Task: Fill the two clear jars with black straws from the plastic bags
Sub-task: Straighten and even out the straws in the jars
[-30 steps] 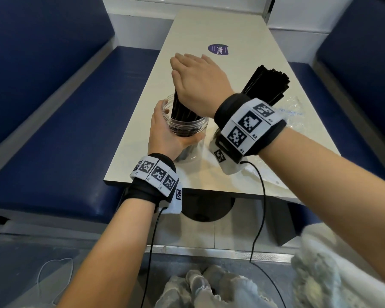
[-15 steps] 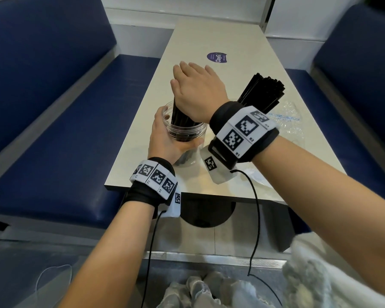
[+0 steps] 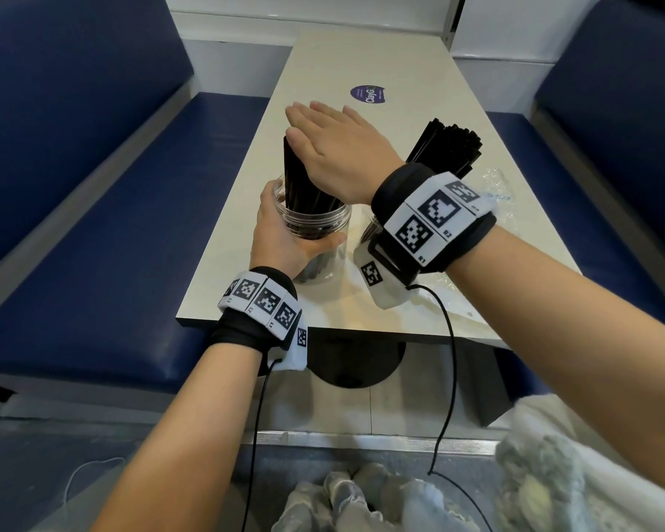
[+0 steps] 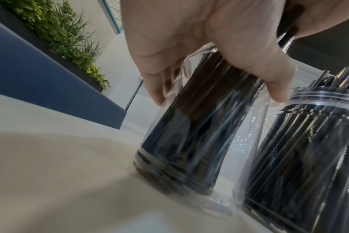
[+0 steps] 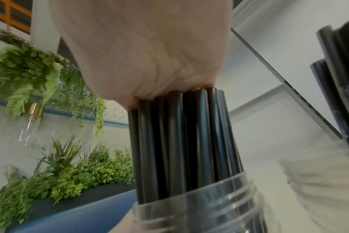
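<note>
A clear jar [image 3: 315,228] [image 4: 189,134] [image 5: 197,209] stands near the table's left front edge with a bundle of black straws [image 3: 300,178] [image 5: 181,141] upright in it. My left hand [image 3: 285,240] [image 4: 189,47] grips the jar round its side. My right hand [image 3: 334,144] [image 5: 145,47] lies flat, fingers straight, with the palm pressing on the straw tops. A second clear jar [image 4: 309,149] [image 3: 373,228] full of black straws [image 3: 446,147] stands just to the right, mostly hidden behind my right wrist.
Crumpled clear plastic bags [image 3: 496,193] lie on the cream table [image 3: 381,63] to the right of the jars. A purple round sticker [image 3: 367,94] sits further back. Blue bench seats [image 3: 104,232] flank the table on both sides.
My right hand has opened flat and risen to the tops of the straws, which now show below the palm. The left hand keeps its grip on the jar.
</note>
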Tool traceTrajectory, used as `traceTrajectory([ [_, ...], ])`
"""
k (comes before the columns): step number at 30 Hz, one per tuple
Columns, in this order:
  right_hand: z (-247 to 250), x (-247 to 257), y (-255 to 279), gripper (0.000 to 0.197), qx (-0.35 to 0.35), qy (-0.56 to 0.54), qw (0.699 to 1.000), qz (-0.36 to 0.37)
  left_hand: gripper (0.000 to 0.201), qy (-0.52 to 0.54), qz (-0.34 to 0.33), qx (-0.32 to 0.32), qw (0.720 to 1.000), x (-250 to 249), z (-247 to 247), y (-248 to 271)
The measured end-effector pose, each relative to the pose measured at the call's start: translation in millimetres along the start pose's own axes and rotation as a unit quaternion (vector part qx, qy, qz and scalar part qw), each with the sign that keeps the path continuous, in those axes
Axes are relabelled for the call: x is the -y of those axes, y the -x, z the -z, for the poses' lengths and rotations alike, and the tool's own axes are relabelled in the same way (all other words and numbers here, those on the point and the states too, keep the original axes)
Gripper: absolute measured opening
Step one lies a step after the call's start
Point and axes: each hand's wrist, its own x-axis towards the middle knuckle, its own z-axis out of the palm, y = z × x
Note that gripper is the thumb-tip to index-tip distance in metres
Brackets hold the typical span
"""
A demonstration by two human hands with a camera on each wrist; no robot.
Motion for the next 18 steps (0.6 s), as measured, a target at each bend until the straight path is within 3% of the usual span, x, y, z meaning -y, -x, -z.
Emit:
traceTrajectory([
  [4, 0.7, -1.7, 1.2, 0.047, 0.009, -0.018, 1.000, -0.002, 0.109, 0.001, 0.002, 0.000, 1.000, 0.8, -0.3, 0.0],
  [10, 1.3, -11.6, 10.1, 0.045, -0.046, -0.113, 0.992, -0.011, 0.116, -0.011, 0.005, 0.006, 1.000, -1.1, 1.0, -1.0],
  [14, -3.4, -15.2, 15.9, 0.046, -0.018, -0.082, 0.996, -0.024, 0.115, -0.009, -0.008, 0.011, 1.000, -4.8, 0.6, -1.4],
  [18, -2.0, -14.3, 13.6, 0.047, -0.047, -0.082, 0.995, -0.030, 0.117, -0.011, -0.015, 0.014, 1.000, -5.8, -0.3, -1.6],
])
